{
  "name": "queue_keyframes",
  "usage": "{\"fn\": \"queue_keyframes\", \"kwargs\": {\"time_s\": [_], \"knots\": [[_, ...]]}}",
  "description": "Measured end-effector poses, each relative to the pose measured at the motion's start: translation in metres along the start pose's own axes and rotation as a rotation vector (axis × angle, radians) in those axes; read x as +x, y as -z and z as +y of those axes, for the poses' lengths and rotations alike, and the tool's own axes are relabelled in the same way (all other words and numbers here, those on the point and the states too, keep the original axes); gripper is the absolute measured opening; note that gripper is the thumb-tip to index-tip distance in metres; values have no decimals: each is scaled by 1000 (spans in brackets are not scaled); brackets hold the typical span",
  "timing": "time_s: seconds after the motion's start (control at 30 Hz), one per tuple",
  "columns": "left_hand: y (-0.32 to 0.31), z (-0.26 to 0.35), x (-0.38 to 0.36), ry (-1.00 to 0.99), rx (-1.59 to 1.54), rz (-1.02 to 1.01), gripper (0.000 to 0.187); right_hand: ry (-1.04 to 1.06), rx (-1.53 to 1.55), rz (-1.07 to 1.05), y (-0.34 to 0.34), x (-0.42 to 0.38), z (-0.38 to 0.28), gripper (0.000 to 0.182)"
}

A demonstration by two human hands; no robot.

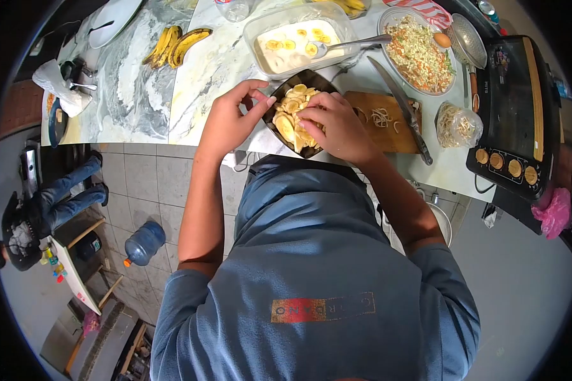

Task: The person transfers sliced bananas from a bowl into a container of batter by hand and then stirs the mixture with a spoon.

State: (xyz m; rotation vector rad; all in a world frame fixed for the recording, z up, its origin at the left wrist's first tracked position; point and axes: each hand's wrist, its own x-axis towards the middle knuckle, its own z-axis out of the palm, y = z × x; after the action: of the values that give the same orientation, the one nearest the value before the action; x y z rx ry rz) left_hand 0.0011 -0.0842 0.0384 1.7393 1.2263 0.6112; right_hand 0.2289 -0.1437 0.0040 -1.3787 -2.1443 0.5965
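A dark angular bowl [274,130] full of banana slices [286,126] stands at the counter's front edge. My left hand [238,114] is beside the bowl's left side, fingers loosely bent and apart, with the thumb tip at the rim. Over the bowl, my right hand [340,124] has its fingers bent down and closed among the slices; its fingertips are partly hidden. Behind the bowl, a clear plastic container [253,39] holds a creamy white mixture topped with banana rounds, and a spoon [356,43] lies across it.
Right of the bowl are a cutting board [378,133] with peel scraps, a large knife [400,101], a plate of shredded food [419,54], a knotted plastic bag [457,126] and a toaster oven [511,108]. Bananas [178,47] lie at left. Another person [44,203] is at far left.
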Motion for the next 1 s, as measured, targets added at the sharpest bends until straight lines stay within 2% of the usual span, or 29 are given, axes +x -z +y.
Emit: {"fn": "queue_keyframes", "kwargs": {"time_s": [0.17, 0.23, 0.33, 0.57, 1.0], "knots": [[0, -1, 0, 8, -12, 1, 29, 11, -10, 11, 1, -2, 0, 20], [0, 1, 0, 12, -20, 5, 29, 6, -18, -92, 6, -1, -3, 23], [0, 4, -1, 34, -5, -2, 29, 12, 12, -135, 8, 0, 2, 22], [-2, -1, -2, 10, -20, 10, 29, 33, 117, -63, 9, 1, 8, 15], [-2, 2, 0, 22, -16, 19, 30, 118, 59, -278, 35, 11, 12, 8]]}}
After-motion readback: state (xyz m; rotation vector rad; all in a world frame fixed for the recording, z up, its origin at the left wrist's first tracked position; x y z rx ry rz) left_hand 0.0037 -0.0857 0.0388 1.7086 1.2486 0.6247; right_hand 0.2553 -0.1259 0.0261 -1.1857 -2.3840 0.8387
